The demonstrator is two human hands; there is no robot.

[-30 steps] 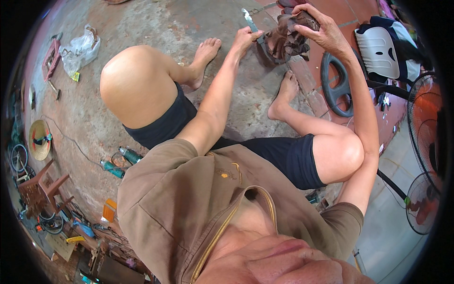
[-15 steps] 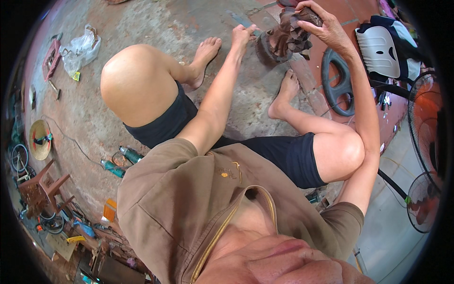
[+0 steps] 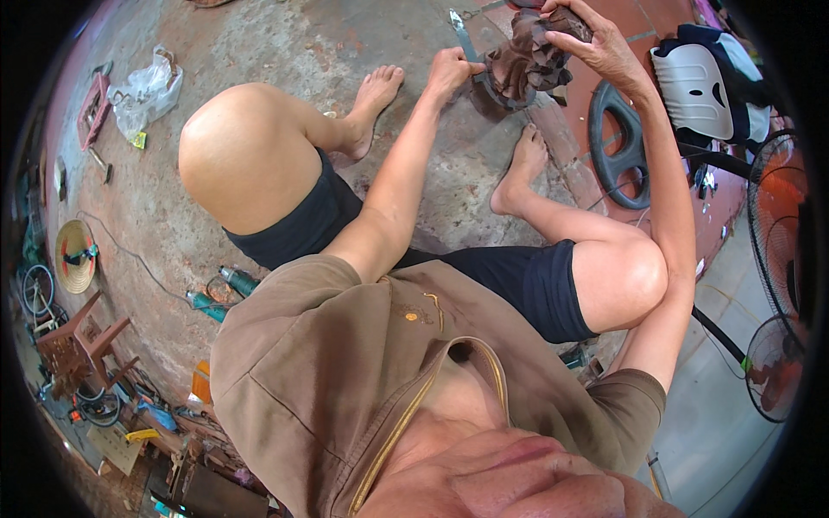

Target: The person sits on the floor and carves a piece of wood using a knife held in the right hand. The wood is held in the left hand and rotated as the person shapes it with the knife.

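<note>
A dark brown carved piece [image 3: 524, 62], apparently wood with deep folds, stands tilted on the floor between my feet. My right hand [image 3: 596, 45] is wrapped round its upper right end, thumb and fingers on opposite sides. My left hand [image 3: 452, 72] is closed at the carving's left side, its index finger and thumb reaching close to the lower edge. From that hand a thin, flat blue-grey strip [image 3: 464, 39] with a pale tip points away from me. Whether it is a blade or a file is not clear.
Right of the carving lie a dark grey wheel-like ring [image 3: 615, 147] and a white plastic chair back [image 3: 691, 91] with cloth. A fan [image 3: 777, 224] stands at the far right. Green power tools [image 3: 207, 304], a straw hat [image 3: 76, 256] and a plastic bag [image 3: 148, 93] lie on the left.
The strip in my left hand has swung more upright and its tip has shifted right. My left hand has moved slightly right and down, nearer the carving. My right hand keeps its hold.
</note>
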